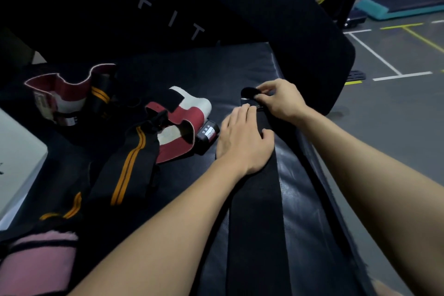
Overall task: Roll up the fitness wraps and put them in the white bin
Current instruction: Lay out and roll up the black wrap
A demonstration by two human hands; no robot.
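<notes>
A long plain black wrap [257, 223] lies stretched flat along the black padded bench, running toward me. My left hand [242, 137] presses flat on it near its far end, fingers straight. My right hand [281, 101] pinches the wrap's far end, where a small dark loop or roll shows between thumb and fingers. The white bin [16, 163] stands at the left edge, only its corner in view. A black wrap with orange stripes [129, 166] lies unrolled left of my left arm.
Two red-and-white padded supports lie on the bench, one [182, 125] near the middle and another [60, 96] at the back left. A pink-and-black wrap [40, 262] sits at the bottom left. A black upright pad [216, 7] rises behind. The bench edge drops to grey floor [396, 108] on the right.
</notes>
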